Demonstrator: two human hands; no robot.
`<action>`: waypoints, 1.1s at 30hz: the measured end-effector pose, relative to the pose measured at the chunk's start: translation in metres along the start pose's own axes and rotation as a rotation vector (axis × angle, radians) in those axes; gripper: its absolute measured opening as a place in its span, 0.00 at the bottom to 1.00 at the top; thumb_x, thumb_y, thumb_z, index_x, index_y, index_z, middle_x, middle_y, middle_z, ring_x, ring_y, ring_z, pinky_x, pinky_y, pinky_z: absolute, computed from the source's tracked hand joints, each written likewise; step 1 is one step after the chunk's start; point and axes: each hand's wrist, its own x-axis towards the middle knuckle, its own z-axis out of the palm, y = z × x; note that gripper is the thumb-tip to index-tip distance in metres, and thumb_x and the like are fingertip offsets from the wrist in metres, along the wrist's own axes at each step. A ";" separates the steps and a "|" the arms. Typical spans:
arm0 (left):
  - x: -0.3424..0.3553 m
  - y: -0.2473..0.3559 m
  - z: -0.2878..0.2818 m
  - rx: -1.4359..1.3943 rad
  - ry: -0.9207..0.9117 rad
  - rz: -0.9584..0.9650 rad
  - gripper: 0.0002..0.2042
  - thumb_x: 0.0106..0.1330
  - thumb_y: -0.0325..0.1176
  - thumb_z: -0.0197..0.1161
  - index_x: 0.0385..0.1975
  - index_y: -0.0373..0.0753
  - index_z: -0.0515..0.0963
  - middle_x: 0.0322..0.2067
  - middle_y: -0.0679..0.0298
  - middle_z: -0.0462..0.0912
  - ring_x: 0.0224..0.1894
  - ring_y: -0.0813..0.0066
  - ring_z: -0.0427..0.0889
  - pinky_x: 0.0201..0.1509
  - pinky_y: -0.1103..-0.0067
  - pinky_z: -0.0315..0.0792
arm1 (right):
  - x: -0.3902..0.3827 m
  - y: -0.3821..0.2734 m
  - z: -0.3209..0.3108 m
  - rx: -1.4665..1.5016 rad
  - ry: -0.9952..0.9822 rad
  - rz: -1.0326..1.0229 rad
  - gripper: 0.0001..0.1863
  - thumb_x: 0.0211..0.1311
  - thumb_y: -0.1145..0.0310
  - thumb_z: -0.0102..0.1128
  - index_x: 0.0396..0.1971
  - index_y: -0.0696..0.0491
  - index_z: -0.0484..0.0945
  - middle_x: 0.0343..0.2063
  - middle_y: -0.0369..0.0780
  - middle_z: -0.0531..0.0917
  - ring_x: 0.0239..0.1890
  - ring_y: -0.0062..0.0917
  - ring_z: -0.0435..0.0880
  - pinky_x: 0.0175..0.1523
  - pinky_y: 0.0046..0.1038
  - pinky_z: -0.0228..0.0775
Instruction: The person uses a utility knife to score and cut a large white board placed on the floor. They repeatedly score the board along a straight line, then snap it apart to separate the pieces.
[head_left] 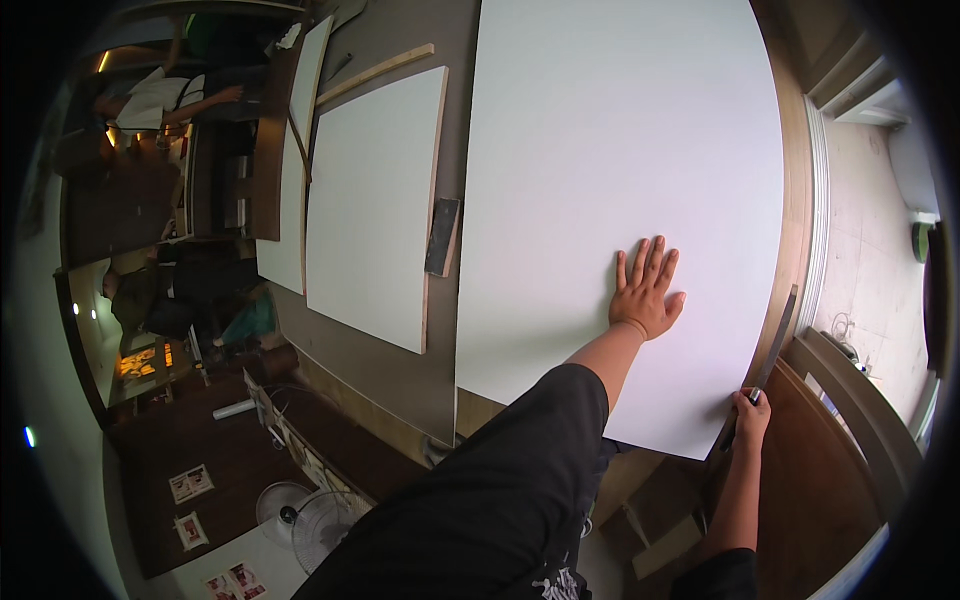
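Left hand (647,298) splayed flat on a smooth white panel (620,120); right hand (751,418) closed around a slim, flat dark bar (778,340).

The glossless, straight-sided panel spreads beneath and beyond the left palm; the bar stands beside its right edge. Leftward lies a smaller white board (375,210) with pale, wood-toned edges.

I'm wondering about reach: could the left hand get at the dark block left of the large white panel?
Probably yes: the left hand lies flat on the large white panel, gripping nothing, and the way to the dark block looks free.
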 end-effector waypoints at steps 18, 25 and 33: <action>0.000 -0.003 -0.003 0.049 -0.066 -0.029 0.37 0.73 0.58 0.43 0.79 0.53 0.44 0.80 0.64 0.35 0.81 0.63 0.32 0.79 0.53 0.23 | 0.003 -0.005 0.000 0.017 -0.070 -0.034 0.03 0.56 0.77 0.64 0.30 0.56 0.79 0.24 0.33 0.80 0.28 0.18 0.78 0.37 0.23 0.70; 0.005 0.002 0.003 0.050 -0.024 -0.012 0.37 0.72 0.59 0.43 0.78 0.52 0.46 0.80 0.65 0.37 0.81 0.63 0.33 0.80 0.53 0.23 | 0.010 0.010 -0.015 -0.029 -0.002 -0.091 0.03 0.55 0.76 0.64 0.29 0.56 0.78 0.24 0.33 0.79 0.28 0.16 0.76 0.35 0.22 0.67; 0.002 0.001 0.007 0.070 0.027 -0.005 0.37 0.72 0.59 0.44 0.78 0.52 0.49 0.80 0.64 0.39 0.81 0.62 0.35 0.80 0.53 0.24 | -0.009 0.020 -0.043 -0.254 0.345 -0.168 0.06 0.62 0.72 0.67 0.29 0.54 0.77 0.20 0.30 0.76 0.22 0.12 0.71 0.28 0.20 0.63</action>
